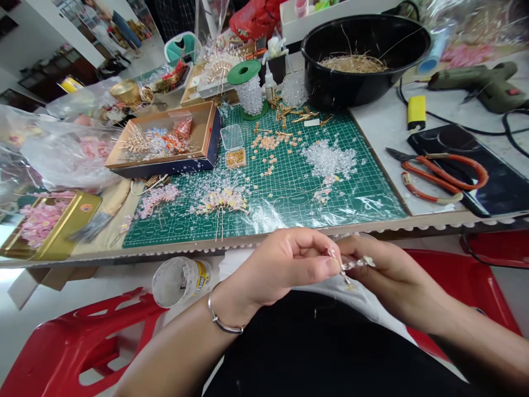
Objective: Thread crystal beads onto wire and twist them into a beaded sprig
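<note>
In front of my lap, my left hand (285, 267) pinches a small sprig of clear beads on gold wire (344, 270) between thumb and forefinger. My right hand (384, 270) is closed around the other side of the same beaded sprig, its fingertips partly hidden behind the beads and my left fingers. Beyond the hands, on a green cutting mat (289, 204), lie a pink beaded hair comb (223, 199) and a smaller pink beaded piece (159, 199). A heap of clear beads (330, 159) and scattered peach flower beads (268, 141) lie farther back.
Orange-handled pliers (444, 171) rest partly on a dark phone (496, 187) at right, near a yellow lighter (416, 112) and glue gun (481, 82). A black basin (366, 82), bead spool (250, 91) and open box (165, 160) stand behind. Red stools (95, 342) flank my lap.
</note>
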The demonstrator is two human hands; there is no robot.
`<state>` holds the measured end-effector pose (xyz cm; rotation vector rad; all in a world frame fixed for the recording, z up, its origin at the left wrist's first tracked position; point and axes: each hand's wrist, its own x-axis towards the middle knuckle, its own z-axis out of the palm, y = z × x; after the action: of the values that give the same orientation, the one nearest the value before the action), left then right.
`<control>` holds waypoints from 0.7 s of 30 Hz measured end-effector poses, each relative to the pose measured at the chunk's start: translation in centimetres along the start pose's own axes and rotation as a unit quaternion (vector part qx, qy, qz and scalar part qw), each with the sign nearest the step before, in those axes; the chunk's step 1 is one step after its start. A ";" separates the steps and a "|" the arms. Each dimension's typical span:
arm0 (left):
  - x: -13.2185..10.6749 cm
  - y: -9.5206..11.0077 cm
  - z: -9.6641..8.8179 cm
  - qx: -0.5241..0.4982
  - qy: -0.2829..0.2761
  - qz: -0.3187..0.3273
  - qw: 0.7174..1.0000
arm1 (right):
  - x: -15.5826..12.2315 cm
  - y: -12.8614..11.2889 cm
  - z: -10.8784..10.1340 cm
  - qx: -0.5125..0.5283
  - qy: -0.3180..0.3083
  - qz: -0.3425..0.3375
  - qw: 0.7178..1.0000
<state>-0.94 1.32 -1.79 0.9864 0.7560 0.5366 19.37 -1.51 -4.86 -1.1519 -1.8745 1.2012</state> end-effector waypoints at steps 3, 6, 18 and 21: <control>-0.5 0.2 -0.1 0.081 0.035 -0.013 0.996 | 0.0 -1.0 -0.5 0.043 -0.029 0.091 0.995; -0.7 0.4 0.2 0.133 0.077 0.007 0.988 | -0.2 -2.0 -0.6 0.175 -0.042 0.160 0.971; -1.1 0.5 0.0 0.192 0.061 0.032 0.979 | -0.5 -0.3 -0.2 0.304 -0.028 0.241 0.921; -1.1 0.8 -0.2 0.190 0.027 0.033 0.981 | -0.4 -0.5 -0.4 0.348 -0.053 0.249 0.902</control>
<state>-1.85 1.02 -0.79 1.3590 0.8958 0.4864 19.71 -1.77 -4.22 -1.1730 -1.0449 2.0322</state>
